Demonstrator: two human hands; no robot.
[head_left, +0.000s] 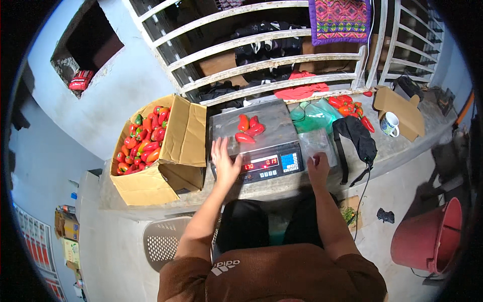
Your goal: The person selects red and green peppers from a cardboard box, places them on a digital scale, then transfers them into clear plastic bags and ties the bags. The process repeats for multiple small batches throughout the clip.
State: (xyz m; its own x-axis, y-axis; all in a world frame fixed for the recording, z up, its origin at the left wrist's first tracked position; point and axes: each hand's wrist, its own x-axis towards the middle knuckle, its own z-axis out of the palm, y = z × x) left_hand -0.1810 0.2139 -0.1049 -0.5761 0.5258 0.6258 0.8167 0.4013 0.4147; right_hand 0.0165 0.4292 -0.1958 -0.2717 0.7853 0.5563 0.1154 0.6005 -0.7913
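Note:
A digital scale (271, 161) with a flat grey metal pan (274, 118) sits on the ledge before me, its red display lit. Several red peppers (255, 129) lie grouped on the pan. My left hand (225, 160) is open, fingers spread, at the scale's front left corner beside the display. To the right of the scale, my right hand (318, 170) is closed, its fingertips pinching the near edge of a clear plastic bag (318, 140). That bag lies flat on the ledge.
A cardboard box (187, 132) full of red peppers (146, 143) stands left of the scale. On the right are a green plastic bag (314, 118), loose peppers (347, 106), a black bag (356, 141) and a mug (390, 124). A basket (163, 241) and red bucket (422, 241) stand below.

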